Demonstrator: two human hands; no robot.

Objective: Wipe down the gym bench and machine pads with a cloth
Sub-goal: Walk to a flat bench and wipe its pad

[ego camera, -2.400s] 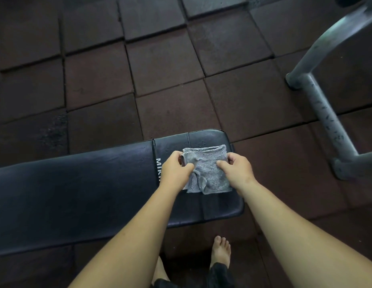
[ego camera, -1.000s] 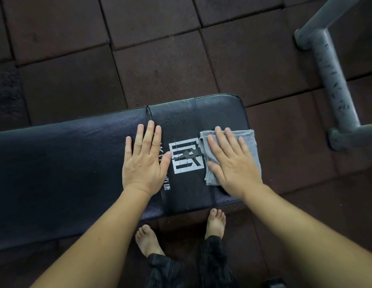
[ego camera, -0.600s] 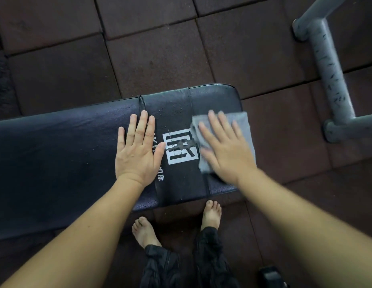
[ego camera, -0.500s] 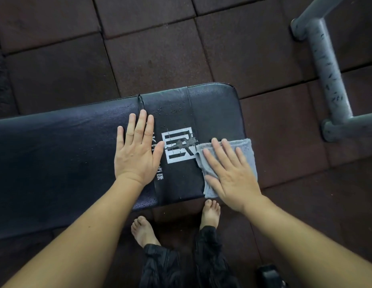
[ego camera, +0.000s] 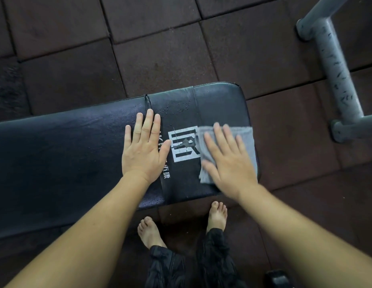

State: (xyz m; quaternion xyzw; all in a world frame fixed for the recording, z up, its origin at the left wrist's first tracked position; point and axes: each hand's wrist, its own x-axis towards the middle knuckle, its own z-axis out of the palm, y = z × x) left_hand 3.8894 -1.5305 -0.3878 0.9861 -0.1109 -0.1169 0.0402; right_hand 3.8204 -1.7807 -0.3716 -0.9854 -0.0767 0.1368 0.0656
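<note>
A black padded gym bench (ego camera: 66, 154) runs from the left edge to right of centre, with a white logo near its right end and water drops on the pad. My left hand (ego camera: 144, 148) lies flat on the pad, fingers straight, just left of the logo. A folded grey cloth (ego camera: 246, 140) lies at the bench's right end. My right hand (ego camera: 226, 159) presses flat on the cloth with fingers spread, and is motion-blurred. The hand covers much of the cloth.
Dark rubber floor tiles (ego camera: 164, 57) surround the bench. A grey metal machine frame (ego camera: 334, 65) stands on the floor at the right. My bare feet (ego camera: 217, 215) are below the bench's near edge. A dark object (ego camera: 277, 277) sits at the bottom right.
Both hands first held the cloth, then flattened on the bench. Since half a second ago my right hand has slid the cloth away from me across the bench end; my left hand stays planted.
</note>
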